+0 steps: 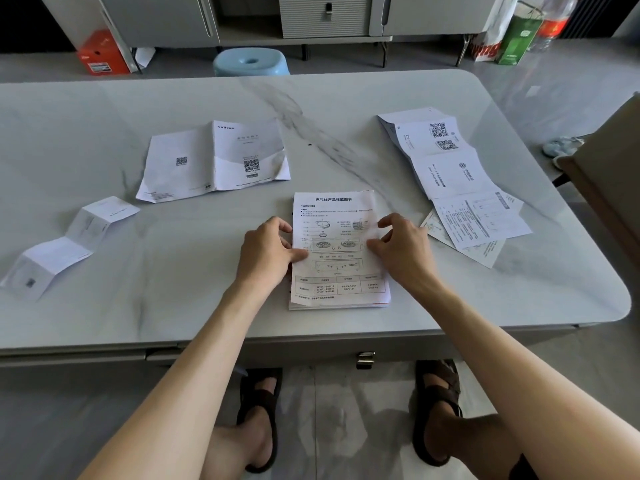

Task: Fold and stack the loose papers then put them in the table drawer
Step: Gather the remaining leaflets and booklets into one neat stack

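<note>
A printed stove manual (337,285), a thin stack of pages, lies near the front edge of the marble table (194,289). My left hand (266,252) rests on its left edge and my right hand (403,245) on its right edge, fingertips pressing the top page. An opened booklet (214,161) lies flat at the back left. A long accordion-creased leaflet (69,244) stretches out at the far left. Another unfolded leaflet strip (446,161) runs along the right, its near end over more loose sheets (481,220). The drawer handle (365,360) shows under the table's front edge; the drawer is closed.
A blue plastic stool (251,62) stands beyond the table's far edge. An orange box (102,53) and bags (509,39) sit on the floor by the grey cabinet (325,15). A brown chair (609,181) is at the right. My sandalled feet (259,417) are below the table.
</note>
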Available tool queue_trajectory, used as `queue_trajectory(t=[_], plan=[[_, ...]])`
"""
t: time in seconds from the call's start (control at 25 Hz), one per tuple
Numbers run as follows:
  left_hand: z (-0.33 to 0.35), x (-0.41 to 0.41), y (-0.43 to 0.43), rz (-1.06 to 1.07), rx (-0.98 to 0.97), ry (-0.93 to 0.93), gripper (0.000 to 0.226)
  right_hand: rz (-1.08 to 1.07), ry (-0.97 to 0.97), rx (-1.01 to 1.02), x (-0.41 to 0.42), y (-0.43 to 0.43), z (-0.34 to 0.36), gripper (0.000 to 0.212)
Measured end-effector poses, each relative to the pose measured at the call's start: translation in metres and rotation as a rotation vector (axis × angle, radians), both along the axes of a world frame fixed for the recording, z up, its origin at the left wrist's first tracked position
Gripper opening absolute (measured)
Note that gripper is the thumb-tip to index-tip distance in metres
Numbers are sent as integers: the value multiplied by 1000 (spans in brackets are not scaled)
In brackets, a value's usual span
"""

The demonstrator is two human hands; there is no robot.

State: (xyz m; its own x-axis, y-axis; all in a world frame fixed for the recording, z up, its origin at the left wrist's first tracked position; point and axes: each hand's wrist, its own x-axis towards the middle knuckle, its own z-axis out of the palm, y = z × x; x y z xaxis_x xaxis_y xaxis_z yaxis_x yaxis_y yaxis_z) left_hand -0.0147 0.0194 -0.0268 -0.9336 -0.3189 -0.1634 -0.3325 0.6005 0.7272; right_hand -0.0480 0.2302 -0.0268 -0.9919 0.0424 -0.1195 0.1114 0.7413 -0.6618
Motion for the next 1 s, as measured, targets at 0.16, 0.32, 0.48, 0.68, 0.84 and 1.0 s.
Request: queue_trajectory(t=[0.16, 0.32, 0.48, 0.68, 0.84, 1.0], plan=[[-3, -2, 0, -6, -69, -1, 47, -10, 53, 144, 0, -4, -6, 43], [-2, -2, -3, -21, -131, -60, 56, -1, 62, 215, 0, -5, -5, 51], [17, -3, -20, 131, 109, -3, 37, 92, 272, 98, 7, -20, 7, 44], [49, 4, -62, 499, 583, 208, 7, 341, 250, 155, -26, -70, 22, 43], [54, 10, -86, 639, 781, 206, 6, 317, 0, 181, -109, -154, 30, 60], [53, 10, -102, 723, 939, 204, 6, 203, -51, 376, -157, -214, 16, 64]])
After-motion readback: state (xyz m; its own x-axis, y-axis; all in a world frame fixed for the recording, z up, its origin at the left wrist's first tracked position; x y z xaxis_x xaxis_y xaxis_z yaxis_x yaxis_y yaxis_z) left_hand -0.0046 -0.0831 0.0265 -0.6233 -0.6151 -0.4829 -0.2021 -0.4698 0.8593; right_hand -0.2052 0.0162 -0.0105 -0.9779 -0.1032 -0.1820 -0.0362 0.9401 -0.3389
